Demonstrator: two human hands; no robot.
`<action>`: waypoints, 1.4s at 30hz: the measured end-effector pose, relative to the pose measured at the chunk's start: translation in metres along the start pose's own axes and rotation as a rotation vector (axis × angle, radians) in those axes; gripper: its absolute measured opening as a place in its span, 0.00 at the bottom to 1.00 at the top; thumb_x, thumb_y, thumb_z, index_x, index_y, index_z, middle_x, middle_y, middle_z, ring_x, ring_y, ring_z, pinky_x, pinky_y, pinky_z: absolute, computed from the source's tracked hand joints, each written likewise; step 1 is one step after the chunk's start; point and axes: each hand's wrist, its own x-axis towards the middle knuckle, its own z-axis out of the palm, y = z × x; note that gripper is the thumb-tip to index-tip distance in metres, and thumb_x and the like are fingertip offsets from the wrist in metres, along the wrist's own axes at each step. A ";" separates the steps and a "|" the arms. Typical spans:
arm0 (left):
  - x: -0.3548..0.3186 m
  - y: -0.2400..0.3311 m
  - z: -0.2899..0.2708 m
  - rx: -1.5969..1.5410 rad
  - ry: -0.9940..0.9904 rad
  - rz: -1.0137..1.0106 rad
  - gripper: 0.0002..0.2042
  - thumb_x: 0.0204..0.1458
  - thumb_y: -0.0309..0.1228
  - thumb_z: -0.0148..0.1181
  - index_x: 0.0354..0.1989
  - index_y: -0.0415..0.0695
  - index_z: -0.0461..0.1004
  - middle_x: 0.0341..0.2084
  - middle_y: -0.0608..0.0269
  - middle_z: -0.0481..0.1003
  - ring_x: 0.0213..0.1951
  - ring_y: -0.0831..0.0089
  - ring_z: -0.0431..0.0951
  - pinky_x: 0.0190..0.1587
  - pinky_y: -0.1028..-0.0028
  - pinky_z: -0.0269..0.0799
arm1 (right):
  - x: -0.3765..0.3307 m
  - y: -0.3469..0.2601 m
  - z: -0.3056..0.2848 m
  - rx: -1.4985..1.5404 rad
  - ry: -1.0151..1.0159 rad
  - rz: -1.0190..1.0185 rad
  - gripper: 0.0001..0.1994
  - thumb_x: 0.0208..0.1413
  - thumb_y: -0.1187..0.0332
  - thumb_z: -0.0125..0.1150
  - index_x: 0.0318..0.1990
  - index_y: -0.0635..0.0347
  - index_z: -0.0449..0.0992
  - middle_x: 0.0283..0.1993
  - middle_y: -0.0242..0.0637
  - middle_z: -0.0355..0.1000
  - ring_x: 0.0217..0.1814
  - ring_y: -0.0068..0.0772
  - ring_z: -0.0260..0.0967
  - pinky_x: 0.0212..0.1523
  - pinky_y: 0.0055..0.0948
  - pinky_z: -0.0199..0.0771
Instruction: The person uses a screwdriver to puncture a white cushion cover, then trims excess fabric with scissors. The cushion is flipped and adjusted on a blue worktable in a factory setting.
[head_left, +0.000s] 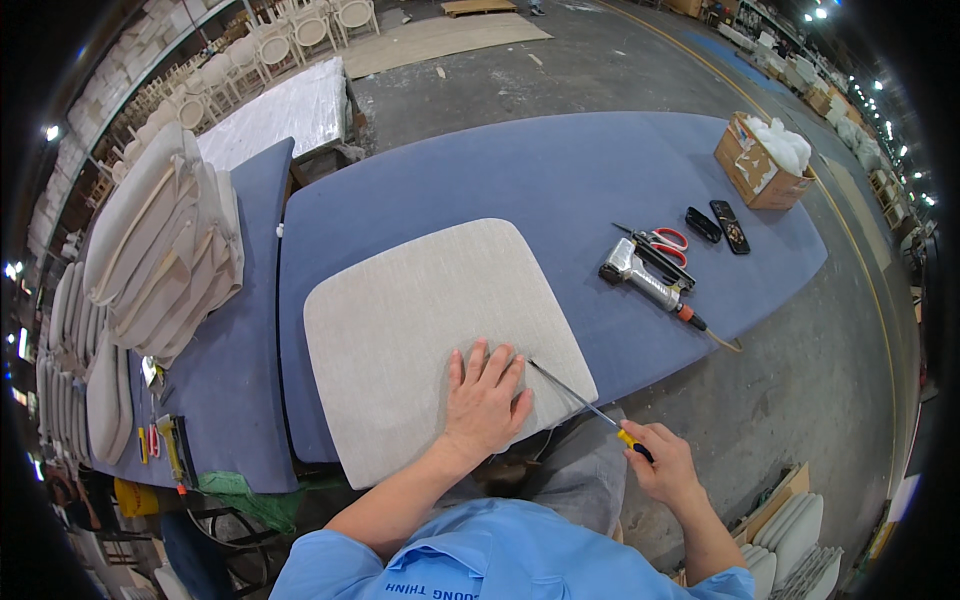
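A light grey upholstered seat pad [430, 310] lies on the blue padded table in front of me. My left hand [482, 400] rests flat on its near part, fingers spread. In my right hand [662, 462] is a screwdriver [580, 399] with a yellow and black handle and a long thin shaft. The shaft slants across the near right corner of the pad. Its tip meets the fabric just right of my left fingertips; whether it pierces the cloth I cannot tell.
On the blue table [560, 160] lie a pneumatic staple gun [640, 276] with its hose, red-handled scissors [668, 240], a black remote [730, 227] and a cardboard box [755, 170] with white stuffing. Stacked seat pads [170, 240] stand left; a second staple gun [178, 450] lies near them.
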 end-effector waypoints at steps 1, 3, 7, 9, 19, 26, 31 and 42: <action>0.000 0.000 0.000 -0.002 -0.003 -0.001 0.25 0.61 0.44 0.59 0.62 0.42 0.78 0.67 0.53 0.68 0.73 0.45 0.60 0.75 0.37 0.46 | -0.001 -0.001 0.001 -0.019 0.002 -0.001 0.23 0.57 0.73 0.69 0.62 0.50 0.80 0.46 0.41 0.80 0.41 0.47 0.81 0.41 0.38 0.81; 0.000 0.000 -0.001 -0.004 -0.006 -0.006 0.25 0.61 0.44 0.59 0.62 0.42 0.78 0.67 0.53 0.68 0.73 0.45 0.60 0.75 0.37 0.46 | -0.004 -0.003 0.003 -0.032 0.023 -0.016 0.24 0.56 0.74 0.70 0.62 0.54 0.80 0.45 0.43 0.80 0.41 0.46 0.81 0.41 0.36 0.80; -0.001 0.000 -0.001 -0.005 -0.005 -0.013 0.25 0.61 0.44 0.59 0.62 0.42 0.78 0.67 0.53 0.68 0.73 0.45 0.60 0.75 0.37 0.46 | -0.002 -0.005 0.007 0.003 0.045 -0.027 0.24 0.55 0.75 0.70 0.62 0.56 0.79 0.45 0.46 0.80 0.41 0.46 0.81 0.41 0.35 0.80; -0.001 0.000 0.000 -0.003 0.000 -0.018 0.25 0.61 0.44 0.59 0.62 0.42 0.78 0.67 0.53 0.68 0.73 0.45 0.60 0.75 0.37 0.46 | -0.001 -0.001 0.011 0.038 0.034 -0.013 0.24 0.56 0.74 0.70 0.62 0.53 0.80 0.45 0.43 0.80 0.41 0.43 0.81 0.42 0.36 0.81; -0.002 0.001 0.001 -0.003 0.014 -0.011 0.25 0.61 0.43 0.59 0.62 0.42 0.77 0.67 0.54 0.68 0.73 0.45 0.60 0.75 0.38 0.46 | -0.005 0.046 0.053 1.215 -0.345 0.597 0.15 0.62 0.71 0.68 0.56 0.59 0.78 0.39 0.40 0.79 0.30 0.30 0.75 0.30 0.30 0.75; -0.004 -0.002 0.003 -0.023 0.031 -0.030 0.25 0.61 0.44 0.60 0.63 0.42 0.77 0.67 0.54 0.68 0.73 0.45 0.60 0.75 0.38 0.45 | 0.009 0.011 0.018 0.014 -0.100 0.138 0.13 0.64 0.62 0.67 0.48 0.62 0.78 0.36 0.45 0.79 0.32 0.43 0.78 0.38 0.41 0.76; -0.003 0.000 0.002 -0.027 0.044 -0.016 0.25 0.60 0.43 0.60 0.63 0.43 0.77 0.67 0.54 0.69 0.72 0.45 0.61 0.75 0.38 0.47 | 0.007 0.007 0.019 0.016 0.038 0.153 0.12 0.70 0.61 0.57 0.47 0.61 0.78 0.29 0.43 0.77 0.29 0.46 0.75 0.36 0.41 0.75; 0.002 0.008 -0.006 0.049 -0.034 -0.006 0.27 0.60 0.43 0.59 0.71 0.60 0.72 0.68 0.53 0.64 0.72 0.40 0.58 0.73 0.31 0.46 | 0.005 0.065 0.078 1.610 -0.769 0.861 0.20 0.75 0.52 0.40 0.45 0.59 0.72 0.25 0.38 0.71 0.21 0.28 0.66 0.20 0.27 0.66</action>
